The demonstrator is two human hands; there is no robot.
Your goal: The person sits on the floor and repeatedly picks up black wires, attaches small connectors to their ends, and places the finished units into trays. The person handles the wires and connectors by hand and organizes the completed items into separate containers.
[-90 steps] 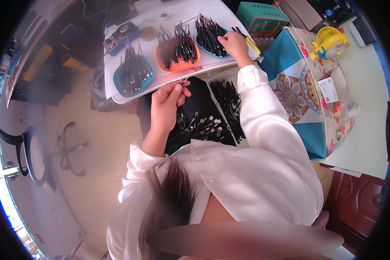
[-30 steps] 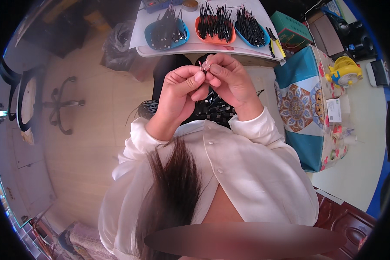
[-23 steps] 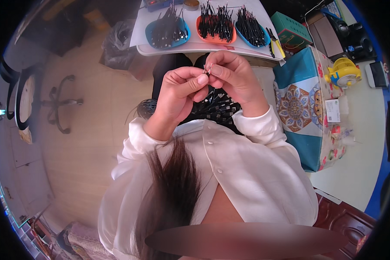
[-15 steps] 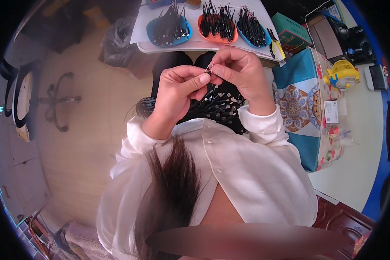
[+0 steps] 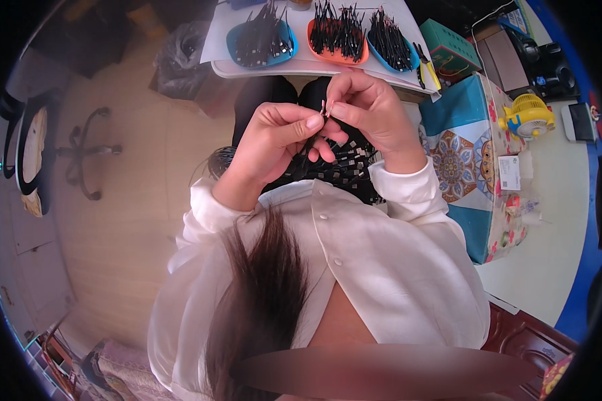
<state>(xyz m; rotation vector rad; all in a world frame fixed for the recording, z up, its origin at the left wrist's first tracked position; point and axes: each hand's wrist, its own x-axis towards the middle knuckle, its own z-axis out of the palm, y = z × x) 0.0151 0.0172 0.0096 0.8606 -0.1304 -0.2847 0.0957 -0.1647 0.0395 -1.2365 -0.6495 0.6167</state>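
Black, thin and partly metal-tipped: the small clip (image 5: 325, 110) was pinched between your two hands above your lap, just below the edge of the white tray (image 5: 215, 47). Your left hand (image 5: 274, 144) had its thumb and forefinger closed on the clip from the left, the other fingers curled under. Your right hand (image 5: 368, 110) gripped the same clip from the right with its fingertips, touching the left thumb. Beneath both hands, on your lap, lay a heap of black clips (image 5: 341, 170). On the tray stood three shallow dishes in a row, each filled with black clips: a blue dish (image 5: 261, 43) at left, an orange dish (image 5: 338, 40) in the middle, another blue dish (image 5: 391, 50) at right. Beside that last dish lay yellow-handled pliers (image 5: 429, 67). To your right stood a table with a patterned cloth (image 5: 458, 150), and on it a green box (image 5: 451, 53) and a yellow fan (image 5: 528, 113). A chair base (image 5: 87, 154) stood on the floor to your left.
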